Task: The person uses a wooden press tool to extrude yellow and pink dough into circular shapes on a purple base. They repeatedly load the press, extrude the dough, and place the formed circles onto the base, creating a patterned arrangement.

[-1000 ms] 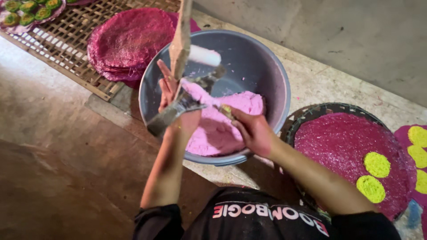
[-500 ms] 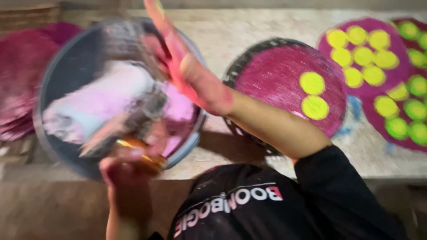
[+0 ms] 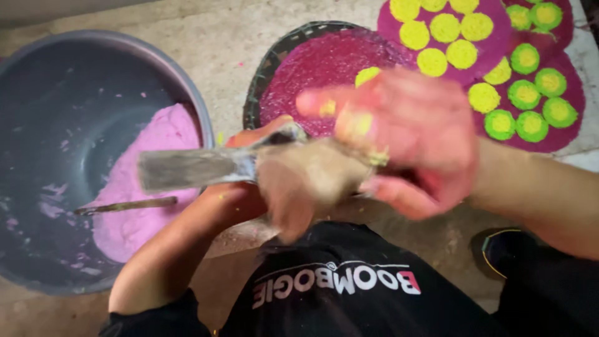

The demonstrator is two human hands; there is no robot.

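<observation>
Left grip (image 3: 299,181) clasps one scraper (image 3: 193,168), right hand (image 3: 405,134) alongside

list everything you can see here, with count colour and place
basin: 1, grey, left, on the floor
dough: 1 mass, pale pink, right side of the basin
stick: 1, dark, lying on the dough in the basin
scraper: 1, grey metal blade, centre, blade out over the basin
basket tray: 1, dark woven rim, top centre, lined with a magenta sheet
magenta sheets: at least 2, top right, carrying yellow discs and green-ringed discs
yellow discs: about 8, top right, some partly hidden
green-ringed discs: about 7, far right
shirt: 1, black, bottom centre
left hand: blurred, grip on the scraper handle
right hand: blurred, yellow-smeared fingers, at the handle end
</observation>
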